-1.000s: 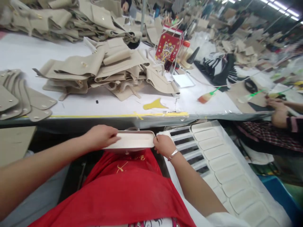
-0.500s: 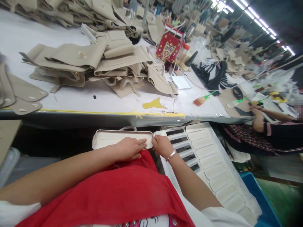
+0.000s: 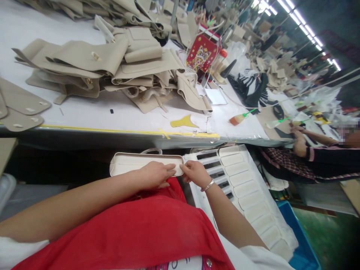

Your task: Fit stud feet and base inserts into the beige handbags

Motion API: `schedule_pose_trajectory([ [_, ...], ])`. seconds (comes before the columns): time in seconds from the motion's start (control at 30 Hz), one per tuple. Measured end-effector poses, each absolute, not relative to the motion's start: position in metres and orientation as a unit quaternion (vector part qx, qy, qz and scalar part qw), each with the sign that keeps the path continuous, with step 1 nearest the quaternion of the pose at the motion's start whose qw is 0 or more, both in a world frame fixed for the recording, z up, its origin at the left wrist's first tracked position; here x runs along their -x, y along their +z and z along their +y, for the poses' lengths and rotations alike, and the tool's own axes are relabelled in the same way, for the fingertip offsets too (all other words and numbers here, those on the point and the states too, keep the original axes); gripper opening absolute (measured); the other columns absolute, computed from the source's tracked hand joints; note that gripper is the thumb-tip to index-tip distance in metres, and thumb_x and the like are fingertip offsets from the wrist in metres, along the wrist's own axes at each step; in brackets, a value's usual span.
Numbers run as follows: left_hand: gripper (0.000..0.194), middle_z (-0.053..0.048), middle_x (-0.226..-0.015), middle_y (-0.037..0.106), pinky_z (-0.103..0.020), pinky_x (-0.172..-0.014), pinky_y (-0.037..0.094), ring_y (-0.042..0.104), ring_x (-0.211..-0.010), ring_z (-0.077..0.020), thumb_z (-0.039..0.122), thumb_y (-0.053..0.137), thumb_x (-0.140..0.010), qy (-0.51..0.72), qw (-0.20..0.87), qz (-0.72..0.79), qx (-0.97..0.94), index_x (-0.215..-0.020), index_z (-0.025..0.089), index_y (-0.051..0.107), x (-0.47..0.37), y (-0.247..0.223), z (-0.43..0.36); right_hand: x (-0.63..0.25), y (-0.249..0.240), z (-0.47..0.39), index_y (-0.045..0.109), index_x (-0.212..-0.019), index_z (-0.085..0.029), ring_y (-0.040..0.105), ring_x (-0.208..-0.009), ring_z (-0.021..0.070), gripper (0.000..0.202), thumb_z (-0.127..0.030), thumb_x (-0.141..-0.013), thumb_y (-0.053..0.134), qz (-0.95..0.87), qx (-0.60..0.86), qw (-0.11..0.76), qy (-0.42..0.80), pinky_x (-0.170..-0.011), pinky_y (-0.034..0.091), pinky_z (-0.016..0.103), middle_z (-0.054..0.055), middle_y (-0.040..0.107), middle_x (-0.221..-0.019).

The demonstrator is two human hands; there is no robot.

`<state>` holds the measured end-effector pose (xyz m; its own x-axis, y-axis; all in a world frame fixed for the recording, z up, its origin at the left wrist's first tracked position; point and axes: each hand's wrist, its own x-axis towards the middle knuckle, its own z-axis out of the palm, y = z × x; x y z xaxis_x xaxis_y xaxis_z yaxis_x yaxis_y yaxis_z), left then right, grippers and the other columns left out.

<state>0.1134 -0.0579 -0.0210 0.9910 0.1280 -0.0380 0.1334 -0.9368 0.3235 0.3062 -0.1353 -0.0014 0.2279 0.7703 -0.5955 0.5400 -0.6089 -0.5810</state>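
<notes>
A long, shallow, cream-coloured piece (image 3: 131,162) with rounded corners and a thin brown raised rim lies across my lap, just below the bench edge. My left hand (image 3: 157,174) reaches over its near edge; the index finger stretches along the inside, while the other fingers curl at the rim. At the right end, my right hand (image 3: 196,174) pinches the corner between thumb and fingers. A pale loop (image 3: 151,150) shows behind the far rim. What supports the piece from below is hidden.
Beige leather-like pieces (image 3: 84,56) are heaped on the white bench (image 3: 135,120). To my right stands a rack of cream rounded pieces (image 3: 239,170) above a blue crate (image 3: 305,243). A yellow scrap (image 3: 184,122) and a brush (image 3: 239,118) lie near the edge. A co-worker's hands (image 3: 299,140) work at far right.
My right wrist has shifted slightly to the right, its grip still at the piece's right end. My left hand has barely moved. The view has tilted a little.
</notes>
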Motion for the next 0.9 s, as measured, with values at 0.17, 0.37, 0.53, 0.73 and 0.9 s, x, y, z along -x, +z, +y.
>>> schedule_pose_trajectory([
  [0.17,0.044,-0.008,-0.136,0.045,-0.032,-0.065,0.048,0.064,-0.086,-0.0231,0.041,0.047,-0.083,-0.007,0.178,0.077,-0.981,-0.122,0.021,0.048,-0.112,-0.02,-0.059,-0.301,0.001,-0.133,0.044,-0.061,-0.018,0.059,-0.042,0.0118,0.024,-0.023,-0.084,0.04,-0.468,0.786,0.096,0.392,-0.037,0.041,0.018,0.002,0.063,-0.056],
  [0.37,0.048,-0.01,-0.134,0.046,-0.032,-0.064,0.047,0.063,-0.086,-0.0245,0.044,0.052,-0.08,-0.017,0.187,0.072,-0.98,-0.121,0.02,0.049,-0.114,-0.019,-0.055,-0.298,0.004,-0.127,0.042,-0.059,-0.018,0.055,-0.038,0.0073,0.027,-0.022,-0.085,0.038,-0.538,0.793,0.039,0.284,-0.043,0.037,0.016,0.0,0.06,-0.05],
  [0.53,0.047,-0.011,-0.13,0.048,-0.03,-0.06,0.046,0.064,-0.081,-0.0225,0.046,0.053,-0.079,-0.024,0.193,0.073,-0.978,-0.12,0.022,0.049,-0.114,-0.016,-0.054,-0.295,0.005,-0.126,0.041,-0.058,-0.018,0.053,-0.038,0.0078,0.028,-0.021,-0.086,0.039,-0.574,0.779,0.005,0.252,-0.048,0.036,0.018,0.0,0.058,-0.048],
  [0.73,0.053,-0.011,-0.132,0.047,-0.031,-0.062,0.046,0.063,-0.084,-0.024,0.048,0.056,-0.077,-0.032,0.188,0.072,-0.979,-0.121,0.02,0.048,-0.112,-0.014,-0.055,-0.3,0.005,-0.126,0.042,-0.06,-0.018,0.053,-0.037,0.0071,0.026,-0.023,-0.086,0.04,-0.544,0.77,0.058,0.329,-0.044,0.037,0.017,-0.002,0.059,-0.05],
  [0.9,0.054,-0.01,-0.132,0.047,-0.031,-0.061,0.046,0.064,-0.084,-0.0238,0.052,0.057,-0.075,-0.036,0.2,0.067,-0.977,-0.12,0.022,0.049,-0.113,-0.016,-0.053,-0.311,-0.002,-0.126,0.045,-0.065,-0.018,0.054,-0.039,0.0096,0.026,-0.032,-0.087,0.041,-0.426,0.752,0.141,0.482,-0.039,0.04,0.019,-0.001,0.059,-0.054],
])
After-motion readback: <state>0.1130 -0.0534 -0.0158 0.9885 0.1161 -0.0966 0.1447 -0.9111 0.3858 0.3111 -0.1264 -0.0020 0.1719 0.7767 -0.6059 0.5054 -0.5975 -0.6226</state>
